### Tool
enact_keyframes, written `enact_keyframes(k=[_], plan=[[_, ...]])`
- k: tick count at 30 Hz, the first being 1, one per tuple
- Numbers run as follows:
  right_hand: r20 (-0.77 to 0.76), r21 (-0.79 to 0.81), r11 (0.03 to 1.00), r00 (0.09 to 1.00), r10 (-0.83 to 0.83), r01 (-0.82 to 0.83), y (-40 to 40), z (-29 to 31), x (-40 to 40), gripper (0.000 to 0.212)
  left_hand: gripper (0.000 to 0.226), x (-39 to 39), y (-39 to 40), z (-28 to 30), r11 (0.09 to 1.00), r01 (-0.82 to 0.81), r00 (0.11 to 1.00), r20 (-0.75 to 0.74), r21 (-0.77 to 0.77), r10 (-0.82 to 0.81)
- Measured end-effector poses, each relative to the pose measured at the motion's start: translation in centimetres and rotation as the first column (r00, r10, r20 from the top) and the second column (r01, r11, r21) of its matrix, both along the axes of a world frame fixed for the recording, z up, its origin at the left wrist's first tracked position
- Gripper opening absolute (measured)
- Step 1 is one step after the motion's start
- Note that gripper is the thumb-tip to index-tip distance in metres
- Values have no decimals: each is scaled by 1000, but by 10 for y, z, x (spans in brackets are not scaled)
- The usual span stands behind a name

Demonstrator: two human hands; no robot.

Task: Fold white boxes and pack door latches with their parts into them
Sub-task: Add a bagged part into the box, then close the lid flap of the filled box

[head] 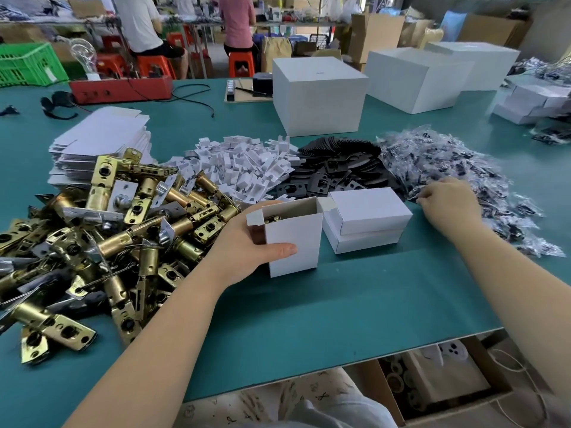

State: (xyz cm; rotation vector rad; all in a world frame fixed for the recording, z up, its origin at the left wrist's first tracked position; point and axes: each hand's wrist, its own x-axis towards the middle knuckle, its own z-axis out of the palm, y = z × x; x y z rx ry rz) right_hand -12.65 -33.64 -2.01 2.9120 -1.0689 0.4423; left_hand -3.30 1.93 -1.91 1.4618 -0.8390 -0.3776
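**What we cannot make out around the open white box**

- Open white box (292,239): we see only a glint of brass inside it; the rest of its contents is hidden by the walls.
- Left hand (247,242): its fingers pass behind the box, out of sight; only the thumb shows on the front.
- Right hand (448,202), right of the box: its fingertips are buried in the clear bags (463,168), whose small dark contents we cannot identify.
- Brass latches (102,242), left of the box: the heap is cut off by the left edge.
- Two seated people (145,23), far behind the box: cropped at the top edge.
- Carton under the table (438,384), below the box: contents blurred.
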Motion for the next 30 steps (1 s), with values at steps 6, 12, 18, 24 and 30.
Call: enact_keyframes(k=[6,12,18,24,30], plan=[[340,328,942,939,-45,-74,9,3,-6,21,58,1,1,-1,1000,-8,1000,-25,22,8],[634,693,659,683,-363,-293,27,17,-7,7,57,0,1,-1,999,-23,1000,-9,49,24],[667,719,277,519,-534,-638,78,56,1,11,57,-1,0,1,999,-21,1000,8,38,20],[714,688,52,664,-222,-724,148,76,10,23,56,0,-1,0,1000,-13,1000,-25,16,13],[761,611,254,645,75,-750,185,80,21,39,58,-1,-2,2,1000,6,999,-39,-3,-7]])
